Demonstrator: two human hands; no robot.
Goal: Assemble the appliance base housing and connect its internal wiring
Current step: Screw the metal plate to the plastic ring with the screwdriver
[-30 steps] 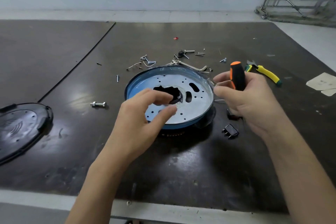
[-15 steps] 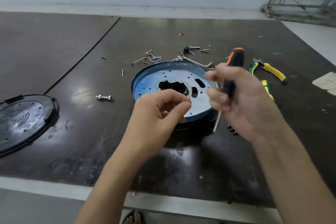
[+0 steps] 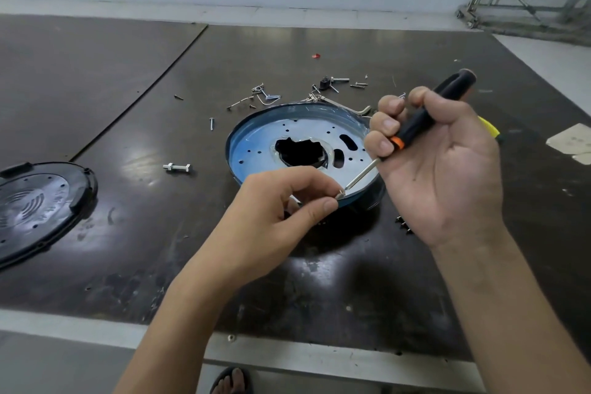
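Left grip (image 3: 281, 205) is narrow, thumb and forefinger pinching one small screw (image 3: 340, 192). Right grip (image 3: 441, 169) is wrapped round one screwdriver (image 3: 425, 115), black handle with an orange collar. Its shaft slants down toward the left grip, tip at the screw's head.

Change: a second ago the driver was held near upright, off to the right, with the grips apart. Now it is tilted over and the tip is at the screw. This reads as seating the screw on the tip, ready for a hole in the plate. Fastening has not begun.

Just behind both grips is one base housing (image 3: 287, 137): blue rim, perforated metal plate, dark central opening, flat on the tabletop (image 3: 128, 249). No wiring shows.

Further out:
- One bolt (image 3: 176, 167), left of the left grip.
- One black cover (image 3: 38, 205), far left.
- Loose screws (image 3: 256, 96), scattered beyond the housing, too small to count surely.
- One pair of pliers (image 3: 487, 128), behind the right grip, mostly hidden.
- Two paper scraps (image 3: 572, 141), far right.
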